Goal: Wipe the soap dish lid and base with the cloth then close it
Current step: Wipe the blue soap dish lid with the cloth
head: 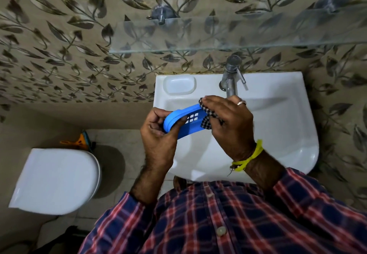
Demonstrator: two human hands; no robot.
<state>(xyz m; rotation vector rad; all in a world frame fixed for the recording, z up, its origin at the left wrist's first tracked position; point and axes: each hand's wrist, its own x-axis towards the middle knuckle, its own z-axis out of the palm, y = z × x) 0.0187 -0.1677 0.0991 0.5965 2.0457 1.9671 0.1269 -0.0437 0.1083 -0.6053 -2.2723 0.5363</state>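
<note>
My left hand [158, 128] grips the near end of a blue plastic soap dish part [184, 121] with a grid of drain holes, held tilted over the white sink [278, 126]. My right hand [228, 122] holds a checked cloth [206, 117] against the far end of the blue piece, fingers curled over the cloth. Most of the cloth is hidden under that hand. No second blue piece shows anywhere in view.
A metal tap [231, 79] stands just behind my right hand. The sink has a moulded soap recess [179, 85] at its back left. A glass shelf [218, 35] juts out above. A closed white toilet [57, 178] sits to the left.
</note>
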